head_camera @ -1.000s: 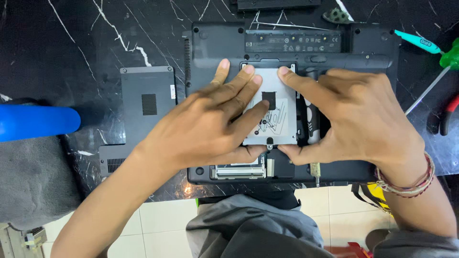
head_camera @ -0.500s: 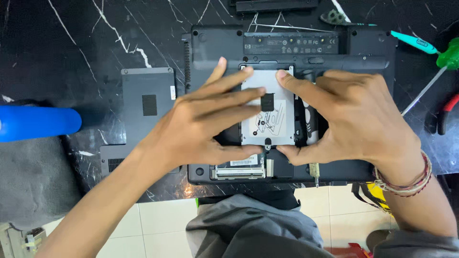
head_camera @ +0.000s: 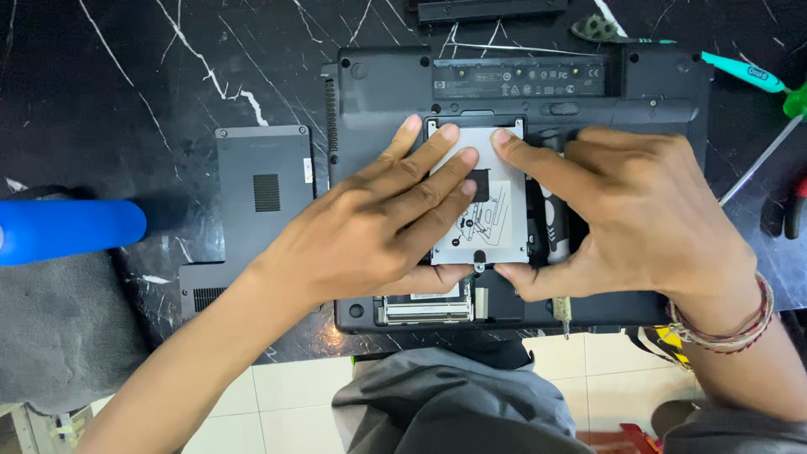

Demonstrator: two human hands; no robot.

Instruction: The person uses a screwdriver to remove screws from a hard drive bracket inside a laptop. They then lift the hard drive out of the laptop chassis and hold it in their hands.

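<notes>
A black laptop (head_camera: 513,185) lies bottom-up on the dark marbled table (head_camera: 126,76), near its front edge and right of the middle. In an open bay of its underside sits a silver hard drive (head_camera: 496,214) in a metal caddy, with a small black square and a line drawing printed on its pale top label. The left hand (head_camera: 370,227) lies flat over the drive's left half, fingers (head_camera: 437,164) spread and pressing down, thumb tucked under the drive's near edge. The right hand (head_camera: 639,219) meets it from the other side: forefinger laid on the drive's far right corner, thumb at its near right corner, so both hands pinch and press the drive rather than curl round it. The right wrist wears thread bracelets (head_camera: 731,324).

Along the laptop's far edge runs a long dark label strip (head_camera: 517,80) with small white marks. Just left of the laptop lies a black cover panel (head_camera: 265,189) with a vent grille and a small white sticker at its right edge. Further left, a blue cylinder (head_camera: 67,231) rests on a grey cloth (head_camera: 59,328) at the table's left edge. By the right edge lie a teal-handled tool (head_camera: 744,71), a green-handled screwdriver (head_camera: 761,155) and red-handled pliers (head_camera: 786,214). A small screwdriver tip (head_camera: 565,315) pokes out beneath the right hand at the laptop's near edge.
</notes>
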